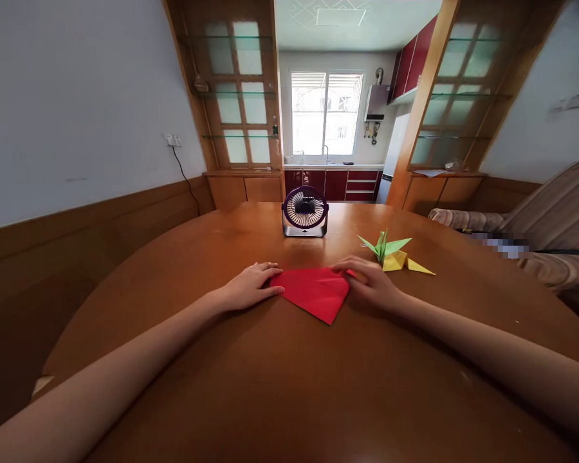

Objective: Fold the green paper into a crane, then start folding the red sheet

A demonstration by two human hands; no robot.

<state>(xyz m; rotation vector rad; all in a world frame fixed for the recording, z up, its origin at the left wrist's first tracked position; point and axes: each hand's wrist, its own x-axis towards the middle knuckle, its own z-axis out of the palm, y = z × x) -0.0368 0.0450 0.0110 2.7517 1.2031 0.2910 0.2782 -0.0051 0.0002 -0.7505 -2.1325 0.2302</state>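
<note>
A red sheet of paper (314, 292), folded into a triangle with its point toward me, lies flat on the round wooden table (270, 386). My left hand (249, 285) rests palm down at the paper's left corner, fingertips on its edge. My right hand (369, 280) presses on the paper's right corner, fingers curled over the top edge. Neither hand lifts the paper off the table.
A green paper crane (384, 245) and a yellow one (399, 261) stand just right of my right hand. A small purple desk fan (305, 211) sits behind the paper. A striped sofa (550, 225) is at the right; a kitchen lies beyond.
</note>
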